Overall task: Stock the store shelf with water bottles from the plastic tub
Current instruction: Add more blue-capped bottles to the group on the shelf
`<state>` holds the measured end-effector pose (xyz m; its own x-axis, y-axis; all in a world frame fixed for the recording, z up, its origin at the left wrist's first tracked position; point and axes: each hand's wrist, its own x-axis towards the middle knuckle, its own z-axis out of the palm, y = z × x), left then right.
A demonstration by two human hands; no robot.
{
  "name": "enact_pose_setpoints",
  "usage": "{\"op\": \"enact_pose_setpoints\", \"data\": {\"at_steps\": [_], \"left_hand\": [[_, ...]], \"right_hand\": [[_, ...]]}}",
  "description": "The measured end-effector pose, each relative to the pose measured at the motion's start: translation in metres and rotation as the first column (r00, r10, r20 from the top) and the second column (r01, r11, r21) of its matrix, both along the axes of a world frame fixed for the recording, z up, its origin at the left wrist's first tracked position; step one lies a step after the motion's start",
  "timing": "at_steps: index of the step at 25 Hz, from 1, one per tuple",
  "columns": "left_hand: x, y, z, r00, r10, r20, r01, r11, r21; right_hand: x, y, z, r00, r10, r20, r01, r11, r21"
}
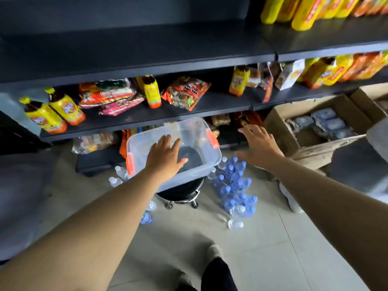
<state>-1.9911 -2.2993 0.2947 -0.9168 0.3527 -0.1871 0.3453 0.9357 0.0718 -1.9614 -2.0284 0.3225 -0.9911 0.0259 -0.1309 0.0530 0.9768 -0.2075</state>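
Looking down from head height, the view smears with motion at the left edge and lower right corner, so nothing there can be identified. The stool [182,193] under the clear plastic tub [197,131] is mostly hidden by it; only the dark seat edge and castors show. The tub, with orange latches, holds no bottles; the dark seat shows through its bottom. The left hand [165,157] is spread flat over the tub's near rim, fingers straight, gripping nothing; actual contact cannot be confirmed. The right hand [259,145] hangs with fingers splayed wide just right of the tub, apart from it, holding nothing. Water bottles [234,185] with blue caps lie on the floor right of the stool; a few more sit to its left. An open cardboard box [279,122] at right holds wrapped packets, labels unreadable. The dark shelf [147,57] above is bare at left; the shelf below carries yellow bottles [53,111] and snack bags [185,92].
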Motion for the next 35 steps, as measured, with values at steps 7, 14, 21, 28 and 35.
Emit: {"op": "enact_pose_setpoints", "data": {"at_steps": [7, 14, 21, 28, 35], "left_hand": [[0.063, 0.088, -0.105, 0.994, -0.069, 0.080, 0.060, 0.992, 0.113], [0.101, 0.183, -0.236, 0.962, 0.125, 0.243, -0.164, 0.975, 0.149], [0.109, 0.235, -0.410, 0.818, 0.296, 0.493, -0.456, 0.857, 0.242], [0.083, 0.246, -0.615, 0.715, 0.290, 0.637, -0.628, 0.666, 0.402], [0.052, 0.263, -0.738, 0.787, -0.039, 0.616, -0.496, 0.555, 0.668]], "right_hand": [[0.080, 0.092, -0.108, 0.987, -0.073, 0.141, 0.077, 0.997, -0.023], [0.099, 0.180, -0.220, 0.976, -0.078, 0.203, 0.114, 0.979, -0.170], [0.116, 0.225, -0.397, 0.919, -0.244, 0.308, 0.362, 0.832, -0.420], [0.138, 0.227, -0.628, 0.882, -0.322, 0.344, 0.471, 0.585, -0.660], [0.139, 0.223, -0.749, 0.924, -0.338, 0.177, 0.347, 0.553, -0.757]]}}
